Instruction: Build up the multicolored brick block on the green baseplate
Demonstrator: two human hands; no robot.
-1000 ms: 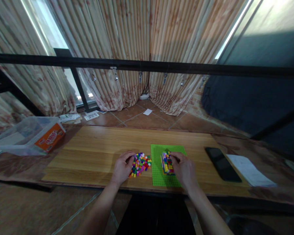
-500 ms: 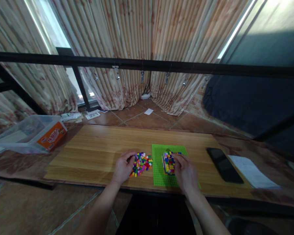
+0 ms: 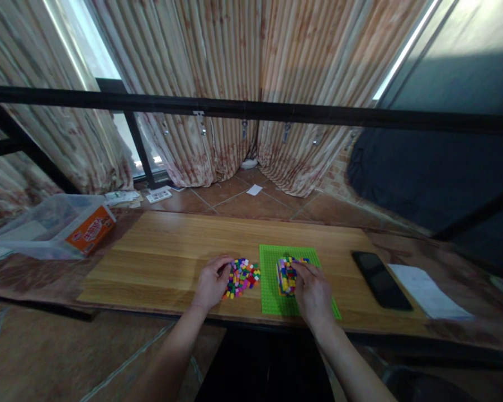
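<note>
Brick structure, a small boxy block of glossy plastic in yellow, red, blue, purple and white, stands on a bright green baseplate. The baseplate is a flat, thin sheet textured all over with a grid of tiny round studs. The block's walls look layered, and its upper face is uneven, with a patchwork of colours.

The right hand reaches over the block's right side, covering part of it. Its fingers are bent and drawn nearly together, the tips at the block's upper face; whether they pinch a brick cannot be told.

Left of the baseplate, a loose heap of tiny cube-like bricks in many colours is spread on the desk, a smooth board with brown wood grain. The left hand rests at the heap's left edge, well apart from the block, with thumb and fingers curled towards each other; too little shows to tell whether they hold a brick.

Right of the baseplate lies a flat black phone with rounded corners, beside white paper.
</note>
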